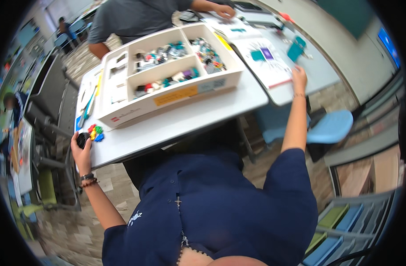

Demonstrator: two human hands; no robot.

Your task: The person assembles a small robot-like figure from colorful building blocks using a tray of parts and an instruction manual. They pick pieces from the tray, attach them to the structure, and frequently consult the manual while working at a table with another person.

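White table carrying tray of small parts. Left hand gripping black wheel at table edge, fingers curling round it, coloured bricks touching. Looking light, rigid, rubbery; best gripped by rim. Right hand pressing booklet, fingers flat.

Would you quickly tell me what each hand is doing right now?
Left hand: closed on a black wheel.
Right hand: flat on the open booklet, holding nothing.

Setting: we see a classroom | evidence: white desks, blue chairs, sorted tray of building bricks, seated co-workers.
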